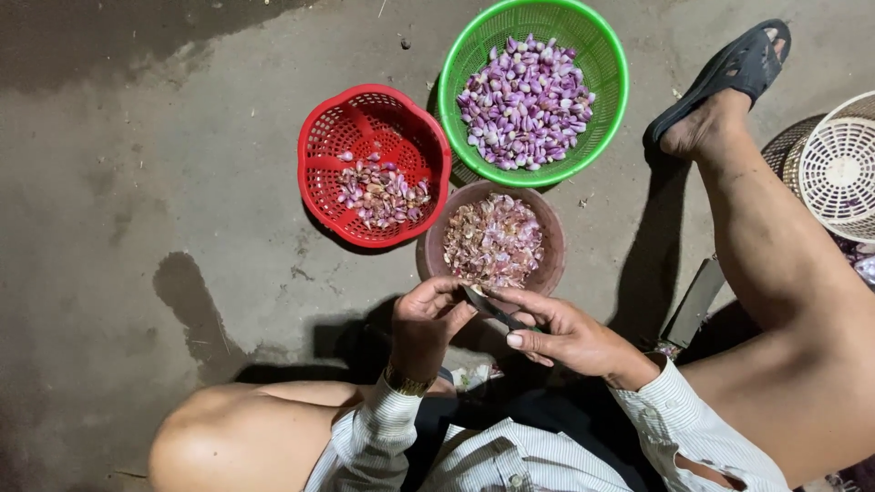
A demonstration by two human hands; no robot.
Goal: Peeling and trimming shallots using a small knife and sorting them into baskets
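Note:
My left hand (427, 321) pinches a small shallot clove, mostly hidden by the fingertips, just below the brown bowl (431, 258). My right hand (563, 333) grips a small knife (493, 308) whose blade meets the clove between both hands. The brown bowl is heaped with papery purple peels. A red basket (321, 150) to its left holds a small pile of unpeeled cloves. A green basket (606, 87) behind holds many peeled purple cloves.
I sit low on a concrete floor, my left knee (223, 437) at the bottom and my right leg (784, 273) stretched out with a dark sandal (738, 68). A white plastic basket (838, 169) is at the right edge. A large blade (693, 305) lies by my right leg.

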